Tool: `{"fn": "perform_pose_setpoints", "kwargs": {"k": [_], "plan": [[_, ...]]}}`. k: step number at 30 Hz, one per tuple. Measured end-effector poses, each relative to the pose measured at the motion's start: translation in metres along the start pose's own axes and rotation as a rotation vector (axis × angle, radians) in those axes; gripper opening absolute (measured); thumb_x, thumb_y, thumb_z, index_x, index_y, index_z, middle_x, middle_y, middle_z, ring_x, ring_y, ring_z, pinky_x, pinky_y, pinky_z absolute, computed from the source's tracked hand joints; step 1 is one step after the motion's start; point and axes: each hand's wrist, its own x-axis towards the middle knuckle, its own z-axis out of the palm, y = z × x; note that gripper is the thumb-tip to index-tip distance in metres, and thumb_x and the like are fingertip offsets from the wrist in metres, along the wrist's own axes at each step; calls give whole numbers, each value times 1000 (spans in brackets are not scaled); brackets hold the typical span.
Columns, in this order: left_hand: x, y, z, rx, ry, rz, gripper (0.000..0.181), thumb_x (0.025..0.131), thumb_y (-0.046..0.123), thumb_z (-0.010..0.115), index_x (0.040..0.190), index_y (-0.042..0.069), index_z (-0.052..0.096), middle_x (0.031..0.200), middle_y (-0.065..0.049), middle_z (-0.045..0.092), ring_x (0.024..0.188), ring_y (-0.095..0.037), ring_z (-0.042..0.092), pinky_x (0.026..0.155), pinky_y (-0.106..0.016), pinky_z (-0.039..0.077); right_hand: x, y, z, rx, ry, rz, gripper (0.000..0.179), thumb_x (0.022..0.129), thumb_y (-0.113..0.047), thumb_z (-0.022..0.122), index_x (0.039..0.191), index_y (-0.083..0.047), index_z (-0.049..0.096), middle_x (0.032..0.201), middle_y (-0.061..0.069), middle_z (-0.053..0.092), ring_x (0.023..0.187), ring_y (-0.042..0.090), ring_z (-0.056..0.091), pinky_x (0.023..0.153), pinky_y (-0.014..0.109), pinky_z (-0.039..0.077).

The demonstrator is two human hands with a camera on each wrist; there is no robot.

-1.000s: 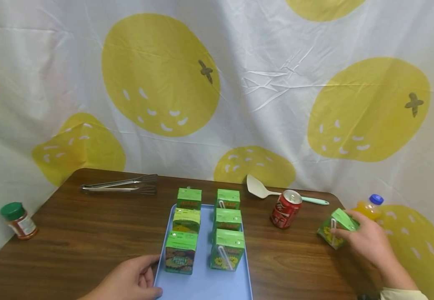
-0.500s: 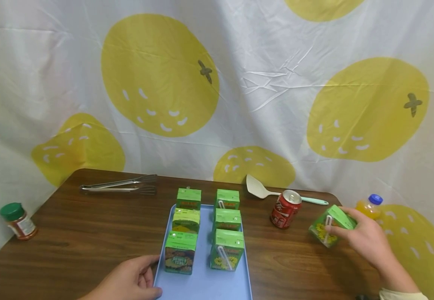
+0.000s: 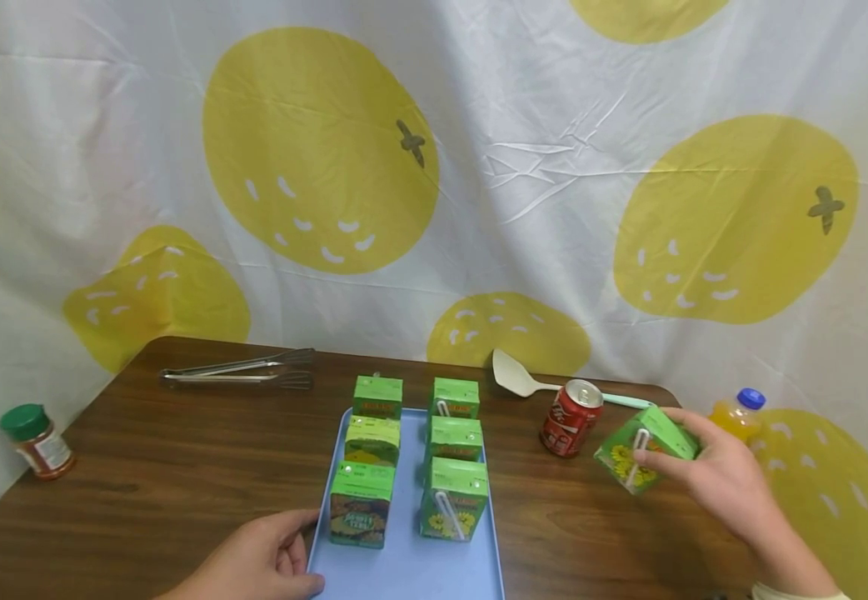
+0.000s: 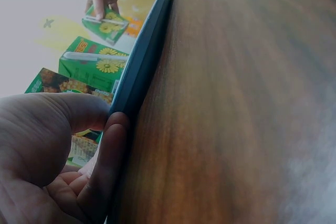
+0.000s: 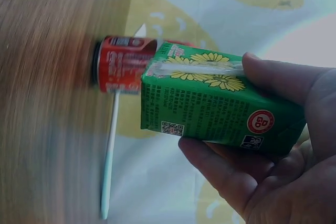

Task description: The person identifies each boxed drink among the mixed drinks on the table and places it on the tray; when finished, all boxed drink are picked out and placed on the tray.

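My right hand (image 3: 726, 475) grips a green drink carton (image 3: 632, 458) with a straw on its side. The carton is tilted above the table, right of the red soda can (image 3: 571, 419). In the right wrist view the thumb lies at the straw side of the carton (image 5: 210, 98), the fingers behind and below. My left hand (image 3: 254, 558) pinches the left rim of the blue tray (image 3: 404, 575). The left wrist view shows thumb and finger meeting at the tray's edge (image 4: 139, 61). On the tray, several green cartons (image 3: 455, 500) stand upright in two columns.
A spatula (image 3: 515, 379) lies behind the can at the table's back edge. Metal tongs (image 3: 239, 369) rest at the back left. A spice jar with a green lid (image 3: 38, 442) stands far left. Behind the right hand is an orange drink bottle (image 3: 740, 414).
My right hand has moved left with the drink carton, away from the orange bottle and nearer the can, and the carton has tilted more. The left hand and tray have stayed in place.
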Motion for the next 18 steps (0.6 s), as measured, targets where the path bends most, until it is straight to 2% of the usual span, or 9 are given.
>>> {"fn": "perform_pose_setpoints", "kwargs": {"k": [7,18], "plan": [[-1,2,0,5,1,3,81,89,12,88,149,-25,48,81,-2,63,63,-8,58,55,-23,48,-11,-19,5,16,24,-44,75,91,-43,94,153,-14,64,107,11,72,88,26,59,67,35,48],[-1,3,0,6,5,-19,81,89,14,89,150,-22,50,82,-3,64,64,-10,60,55,-23,48,-27,-45,22,62,2,-100,69,86,-41,98,146,-22,70,107,5,75,81,19,61,63,31,51]]}}
